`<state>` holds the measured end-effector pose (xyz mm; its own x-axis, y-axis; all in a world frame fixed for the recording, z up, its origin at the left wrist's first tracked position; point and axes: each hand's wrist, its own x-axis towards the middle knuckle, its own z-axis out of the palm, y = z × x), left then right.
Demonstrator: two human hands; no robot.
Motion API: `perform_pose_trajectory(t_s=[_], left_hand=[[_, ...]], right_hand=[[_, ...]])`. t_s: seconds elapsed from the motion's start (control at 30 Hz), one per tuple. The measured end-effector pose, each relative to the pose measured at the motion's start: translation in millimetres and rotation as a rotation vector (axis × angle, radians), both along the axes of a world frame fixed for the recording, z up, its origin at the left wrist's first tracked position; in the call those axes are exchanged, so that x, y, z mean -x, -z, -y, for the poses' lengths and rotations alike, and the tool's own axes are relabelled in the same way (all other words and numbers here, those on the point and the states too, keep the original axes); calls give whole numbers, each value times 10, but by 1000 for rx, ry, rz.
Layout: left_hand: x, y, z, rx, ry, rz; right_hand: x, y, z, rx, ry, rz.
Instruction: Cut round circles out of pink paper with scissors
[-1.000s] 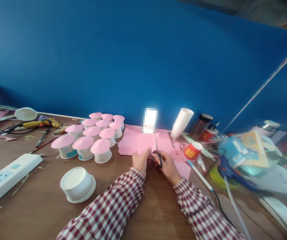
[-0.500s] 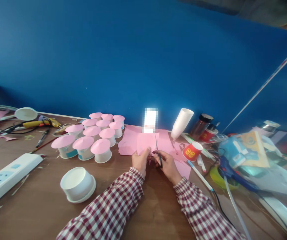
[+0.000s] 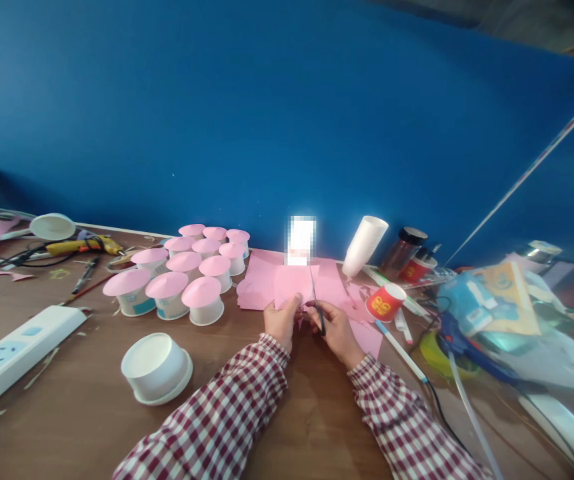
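My left hand (image 3: pixel 281 323) pinches the lower edge of a pink paper piece (image 3: pixel 291 285) and holds it up over the wooden table. My right hand (image 3: pixel 335 329) grips small dark-handled scissors (image 3: pixel 315 300), whose blades point up into the paper's right side. More pink paper sheets (image 3: pixel 261 280) lie flat behind both hands. Both sleeves are red and white checked.
Several white cups with pink paper tops (image 3: pixel 183 273) stand to the left, and an upturned white cup (image 3: pixel 155 367) sits nearer. A power strip (image 3: pixel 14 350) lies far left. A white glue bottle (image 3: pixel 364 245), a red cup (image 3: pixel 385 301), a blue glue gun (image 3: pixel 459 344) and cluttered bags crowd the right.
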<state>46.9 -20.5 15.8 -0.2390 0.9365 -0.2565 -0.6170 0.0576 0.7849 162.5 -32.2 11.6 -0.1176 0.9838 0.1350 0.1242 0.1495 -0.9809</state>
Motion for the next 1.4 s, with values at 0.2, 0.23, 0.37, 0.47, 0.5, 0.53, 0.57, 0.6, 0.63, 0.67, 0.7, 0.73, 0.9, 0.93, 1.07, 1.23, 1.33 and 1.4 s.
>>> perform_pose_trajectory(t_s=[0.2, 0.23, 0.37, 0.47, 0.5, 0.53, 0.57, 0.6, 0.63, 0.67, 0.7, 0.73, 0.9, 0.93, 1.07, 1.23, 1.33, 1.4], left_hand=[[11, -2, -8, 6, -8, -6], [12, 3, -11, 8, -11, -10], [15, 22, -24, 13, -16, -14], [16, 32, -32, 8, -21, -18], [17, 36, -35, 6, -24, -19], [18, 39, -38, 4, -24, -21], [19, 42, -41, 5, -23, -22], [20, 45, -43, 4, -22, -24], [21, 48, -46, 5, -21, -25], [23, 49, -47, 6, -21, -27], [25, 50, -48, 7, -21, -29], [26, 49, -47, 6, -20, -30], [33, 34, -35, -3, -19, -38], [33, 32, -34, -2, -22, -40], [36, 29, -38, 5, -21, -44], [38, 18, -40, 7, -23, -45], [38, 15, -41, -3, -21, -42], [40, 16, -43, 3, -19, -50]], right_hand=[[-4, -10, -3, -11, 0, 26], [-6, -10, 0, -11, 1, 31], [-9, -16, 12, -17, 6, 38], [-3, -28, 14, -21, 8, 36], [-1, -31, 12, -23, 8, 36], [0, -34, 9, -24, 7, 37], [1, -34, 5, -25, 7, 38], [0, -33, 1, -26, 7, 40], [-2, -31, -2, -27, 8, 43], [-4, -27, -4, -28, 8, 45], [-6, -22, -5, -28, 9, 47], [-8, -17, -5, -27, 10, 49], [-12, -5, -1, -23, 15, 50], [-12, -7, -2, -23, 15, 48], [-12, -15, -2, -25, 17, 58], [-12, -22, 6, -33, 21, 67], [-7, -37, 12, -28, 17, 63], [-4, -47, 12, -24, 19, 65]])
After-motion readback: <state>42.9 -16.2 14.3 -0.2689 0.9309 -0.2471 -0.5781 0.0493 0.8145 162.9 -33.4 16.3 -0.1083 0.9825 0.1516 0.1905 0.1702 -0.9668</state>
